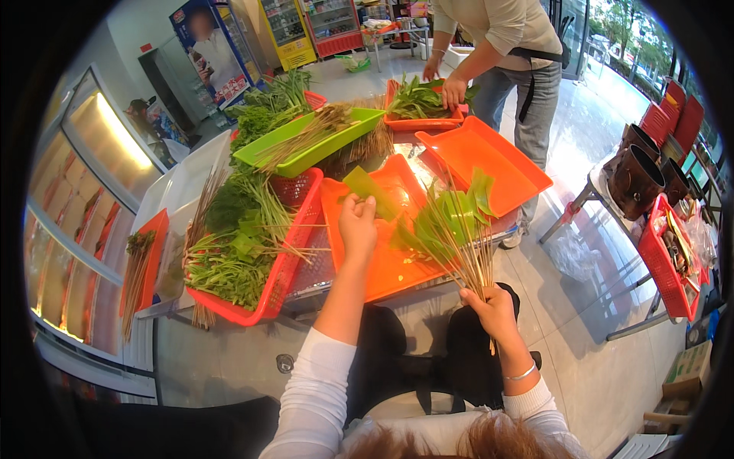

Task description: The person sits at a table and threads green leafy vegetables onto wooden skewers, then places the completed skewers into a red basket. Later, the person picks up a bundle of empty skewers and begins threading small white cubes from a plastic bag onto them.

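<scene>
Between the fingers of my left hand (359,221) is a flat green vegetable slice (373,192), raised over an orange plastic tray (355,275). My right hand (492,312) grips a bundle of thin wooden skewers (473,269) near their lower ends. Green vegetable slices (453,215) are threaded on the far ends of those skewers, above the tray's right side. Small pale bits are scattered on the tray's floor.
A red basket (275,287) heaped with leafy greens (229,281) stands at the left. Behind lie a lime-green tray (304,163) of skewers and another orange tray (487,160). Across the table, a person (493,57) handles greens in an orange tray (424,123). Dark metal pots (636,175) stand right.
</scene>
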Tool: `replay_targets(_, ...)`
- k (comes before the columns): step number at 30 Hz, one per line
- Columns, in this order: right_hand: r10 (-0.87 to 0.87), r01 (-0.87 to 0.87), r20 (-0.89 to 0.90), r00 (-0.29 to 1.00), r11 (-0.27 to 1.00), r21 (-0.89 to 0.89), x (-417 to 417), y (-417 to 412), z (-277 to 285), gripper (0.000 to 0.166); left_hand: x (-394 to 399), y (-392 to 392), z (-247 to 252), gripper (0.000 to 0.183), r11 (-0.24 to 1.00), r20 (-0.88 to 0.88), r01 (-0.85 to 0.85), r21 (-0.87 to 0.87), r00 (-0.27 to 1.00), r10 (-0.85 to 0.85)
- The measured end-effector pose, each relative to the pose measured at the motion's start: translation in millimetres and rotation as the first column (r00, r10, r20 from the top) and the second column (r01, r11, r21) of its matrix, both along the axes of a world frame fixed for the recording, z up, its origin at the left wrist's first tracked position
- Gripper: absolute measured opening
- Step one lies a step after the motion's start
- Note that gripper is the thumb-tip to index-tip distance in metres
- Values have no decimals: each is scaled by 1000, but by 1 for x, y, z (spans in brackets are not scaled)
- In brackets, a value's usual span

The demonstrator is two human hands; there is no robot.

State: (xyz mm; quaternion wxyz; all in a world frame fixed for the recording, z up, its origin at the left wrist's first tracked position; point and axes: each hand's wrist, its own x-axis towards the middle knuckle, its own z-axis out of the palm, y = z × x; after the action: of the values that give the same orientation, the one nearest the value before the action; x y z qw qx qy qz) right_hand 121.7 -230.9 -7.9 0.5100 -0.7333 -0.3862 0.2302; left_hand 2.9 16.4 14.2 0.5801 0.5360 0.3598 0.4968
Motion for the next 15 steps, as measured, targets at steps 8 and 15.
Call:
replay_targets(8,-20,22,55,998,999,-35,-3,-6,3,28,-10,-27,15,21,989,188,-65,134,981,39)
replay_targets(15,-6,8,56,998,1000,-30,-3,-12,1,28,-14,-30,8,15,949,115,-110,295,990,79)
